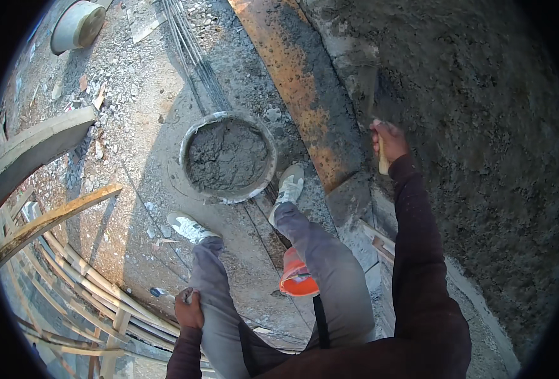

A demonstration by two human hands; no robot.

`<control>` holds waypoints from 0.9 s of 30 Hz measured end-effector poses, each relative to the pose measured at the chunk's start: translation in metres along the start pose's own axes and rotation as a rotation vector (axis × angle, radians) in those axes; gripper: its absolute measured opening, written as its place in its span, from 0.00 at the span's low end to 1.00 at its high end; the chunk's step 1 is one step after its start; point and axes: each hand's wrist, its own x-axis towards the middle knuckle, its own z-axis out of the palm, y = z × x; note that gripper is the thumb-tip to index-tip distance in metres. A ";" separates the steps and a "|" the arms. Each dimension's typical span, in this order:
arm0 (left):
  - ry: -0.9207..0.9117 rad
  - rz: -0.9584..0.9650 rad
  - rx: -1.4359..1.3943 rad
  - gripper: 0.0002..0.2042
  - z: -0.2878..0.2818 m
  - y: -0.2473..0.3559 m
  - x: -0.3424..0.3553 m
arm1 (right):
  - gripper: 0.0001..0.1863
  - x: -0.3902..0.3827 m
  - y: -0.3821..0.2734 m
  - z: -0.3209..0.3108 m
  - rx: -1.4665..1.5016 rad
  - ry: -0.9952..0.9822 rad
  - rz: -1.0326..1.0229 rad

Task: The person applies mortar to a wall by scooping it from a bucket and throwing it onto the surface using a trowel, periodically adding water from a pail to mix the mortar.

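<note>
My right hand point(390, 144) grips the pale wooden handle of a trowel point(382, 161). The blade, hard to make out, lies against the dark, rough mortar-covered wall point(469, 126) at the right. My left hand point(189, 309) hangs beside my left knee with its fingers curled in, and nothing shows in it. A round basin point(183, 165) full of wet grey mortar point(229, 155) sits on the ground just beyond my feet. Between the basin and the wall runs a long rust-coloured board point(285, 69), smeared with mortar along its right side.
An orange bucket point(299, 285) stands by my right leg. Several metal rods point(194, 57) run away beyond the basin. At far left are an overturned grey tub point(77, 26), a curved concrete piece point(39, 142), a wooden beam point(58, 218) and stacked poles point(96, 278). Gravel and rubble cover the ground.
</note>
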 end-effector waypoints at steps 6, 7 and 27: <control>-0.036 -0.061 0.130 0.22 -0.016 -0.015 -0.017 | 0.19 -0.160 -0.037 -0.018 -0.185 0.120 -0.103; -0.034 -0.065 0.124 0.22 -0.016 -0.015 -0.014 | 0.19 -0.170 -0.032 -0.010 -0.189 0.115 -0.108; -0.276 -0.049 -0.356 0.20 -0.102 -0.130 0.050 | 0.24 -0.150 0.147 0.393 -0.722 0.076 -0.143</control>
